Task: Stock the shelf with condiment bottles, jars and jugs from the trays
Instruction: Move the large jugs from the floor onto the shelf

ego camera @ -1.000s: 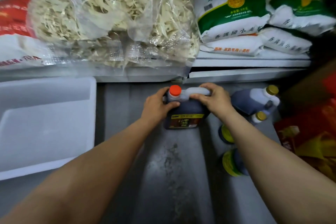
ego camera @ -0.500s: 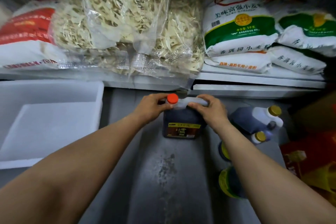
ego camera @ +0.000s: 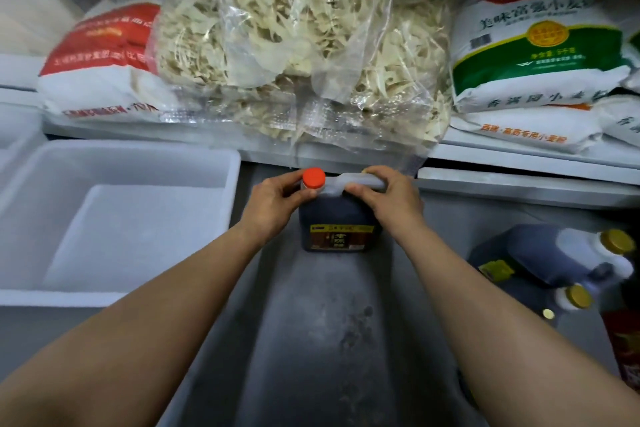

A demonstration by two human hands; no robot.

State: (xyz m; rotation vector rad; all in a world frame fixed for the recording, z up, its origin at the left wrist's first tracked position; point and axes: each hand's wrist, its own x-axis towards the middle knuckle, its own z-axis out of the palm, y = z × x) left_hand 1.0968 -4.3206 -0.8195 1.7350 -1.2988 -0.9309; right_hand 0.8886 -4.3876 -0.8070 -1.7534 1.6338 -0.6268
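Standing upright on the grey shelf (ego camera: pixel 322 340), just at 12 o'clock: dark jug (ego camera: pixel 337 218) with orange cap (ego camera: pixel 313 178). Gripping its neck below the cap, left hand (ego camera: pixel 273 208), fingers curled on it. Clamping its clear handle (ego camera: pixel 360 180), right hand (ego camera: pixel 391 199). Lying at 3 o'clock, two gold-capped jugs (ego camera: pixel 554 260); sitting at 9 o'clock, white tray (ego camera: pixel 114 218).

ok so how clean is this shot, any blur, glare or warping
Head view: the jug held by the left hand and right hand is fairly sharp; the flour sacks at upper left are smeared by blur; the shelf edge bows from wide-angle warping; glare glints on the clear noodle bag; the right corner with the lying jugs is dim.
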